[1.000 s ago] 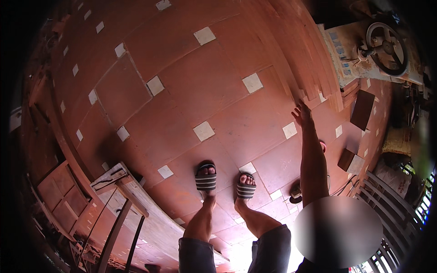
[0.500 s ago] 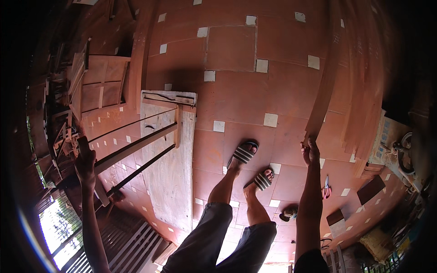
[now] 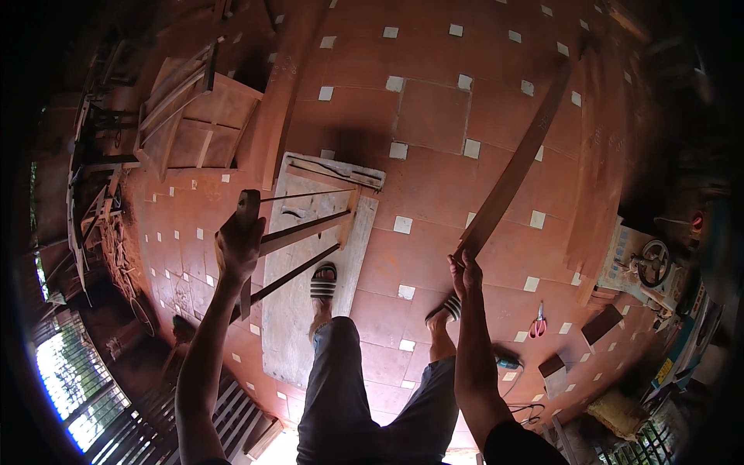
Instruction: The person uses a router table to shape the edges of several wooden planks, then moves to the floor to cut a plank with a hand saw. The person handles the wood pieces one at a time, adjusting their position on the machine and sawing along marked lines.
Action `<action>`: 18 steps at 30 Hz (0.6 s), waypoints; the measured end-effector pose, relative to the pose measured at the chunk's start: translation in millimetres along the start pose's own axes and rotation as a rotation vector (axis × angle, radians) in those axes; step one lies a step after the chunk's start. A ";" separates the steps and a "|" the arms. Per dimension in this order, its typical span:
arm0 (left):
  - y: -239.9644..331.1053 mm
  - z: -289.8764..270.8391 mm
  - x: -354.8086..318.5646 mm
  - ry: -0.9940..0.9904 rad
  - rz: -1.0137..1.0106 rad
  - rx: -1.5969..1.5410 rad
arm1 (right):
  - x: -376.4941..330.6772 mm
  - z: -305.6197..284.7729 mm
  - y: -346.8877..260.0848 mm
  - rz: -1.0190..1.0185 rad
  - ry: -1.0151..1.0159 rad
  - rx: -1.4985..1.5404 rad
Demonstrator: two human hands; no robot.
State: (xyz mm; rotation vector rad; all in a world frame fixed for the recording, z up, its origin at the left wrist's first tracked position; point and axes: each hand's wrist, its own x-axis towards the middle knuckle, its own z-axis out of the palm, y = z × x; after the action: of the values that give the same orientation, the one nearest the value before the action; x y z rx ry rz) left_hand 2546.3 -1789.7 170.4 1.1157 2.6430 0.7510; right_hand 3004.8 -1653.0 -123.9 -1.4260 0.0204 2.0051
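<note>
My left hand (image 3: 239, 242) is closed around the top end of a narrow wooden piece (image 3: 248, 203) that hangs down past my wrist. My right hand (image 3: 465, 270) grips the near end of a long wooden plank (image 3: 518, 161) that stretches away up and to the right across the floor. Between the hands, a flat wooden board (image 3: 310, 294) lies on the tiled floor with thin dark rods and slats laid across it. My left foot in a striped sandal (image 3: 324, 282) stands on that board; my right sandal (image 3: 449, 307) is on the tiles.
Wooden frames and panels (image 3: 194, 124) are stacked at the upper left. Another long plank (image 3: 279, 93) lies on the floor behind the board. Red-handled scissors (image 3: 538, 325), small wood blocks (image 3: 601, 325) and a machine with a wheel (image 3: 655, 263) sit at the right. Slatted steps (image 3: 186, 418) lie at the lower left.
The view has swung left. My left hand rose from the low left and now holds a wooden piece. My right hand, empty before, now grips the long plank. My left foot stepped onto the board.
</note>
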 end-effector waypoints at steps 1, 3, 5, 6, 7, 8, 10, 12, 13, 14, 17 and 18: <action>0.0 -0.7 7.7 -0.038 -0.029 -0.058 | -14.5 -5.7 12.3 -0.006 -0.004 0.009; -20.0 -7.6 12.3 -0.054 -0.067 -0.172 | -50.9 1.3 39.3 0.004 -0.007 0.002; -18.7 -9.5 21.5 -0.080 -0.111 -0.256 | -91.4 7.4 69.0 -0.020 0.030 0.004; -26.7 -13.7 24.2 -0.147 -0.140 -0.271 | -112.2 27.9 86.1 -0.044 0.026 -0.003; -39.1 -16.7 27.1 -0.215 -0.166 -0.283 | -134.8 46.5 101.7 -0.068 0.022 -0.007; -56.5 -14.6 28.6 -0.217 -0.177 -0.304 | -159.2 61.9 117.2 -0.104 0.030 -0.010; -60.8 -13.4 36.9 -0.204 -0.164 -0.348 | -186.9 53.9 153.2 -0.116 0.053 0.036; -71.8 -15.8 40.4 -0.171 -0.141 -0.290 | -226.1 72.2 181.3 0.011 0.002 0.087; -70.5 -19.0 42.5 -0.176 -0.121 -0.228 | -249.4 82.3 194.8 0.058 0.130 0.076; -70.4 -25.1 42.6 -0.175 -0.107 -0.158 | -276.2 96.1 207.2 0.066 0.083 0.144; -71.6 -25.7 45.1 -0.163 -0.094 -0.211 | -344.6 91.6 235.9 0.118 0.044 0.088; -79.7 -20.7 46.1 -0.159 -0.108 -0.242 | -365.5 98.5 240.2 0.152 0.129 0.012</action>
State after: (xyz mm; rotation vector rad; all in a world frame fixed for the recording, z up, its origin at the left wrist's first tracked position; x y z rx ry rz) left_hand 2457.3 -1812.0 148.7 0.9195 2.3833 0.8924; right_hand 2863.2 -1986.9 139.6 -1.5854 0.2024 2.0267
